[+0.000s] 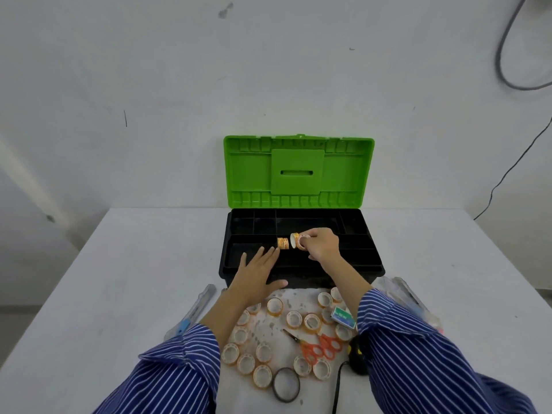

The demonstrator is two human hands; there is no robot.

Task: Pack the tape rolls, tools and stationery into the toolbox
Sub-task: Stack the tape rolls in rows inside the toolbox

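I am pinching a tape roll (pixel 301 242) in my right hand (pixel 321 248) at frame centre, just right of the rolls standing in the toolbox (pixel 370 265) tray; my left hand (pixel 259 270) is lying flat, fingers straight, nearer them.

Soft even light, wide-angle edge distortion

Right hand (pixel 321 249) pinching tape rolls (pixel 299 241) over open toolbox (pixel 301 274), flat left hand (pixel 257 271) on its rim.

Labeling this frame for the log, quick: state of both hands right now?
Left hand: open, fingers straight, resting on the toolbox front edge, holding nothing.
Right hand: closed on a tape roll, over the toolbox tray.
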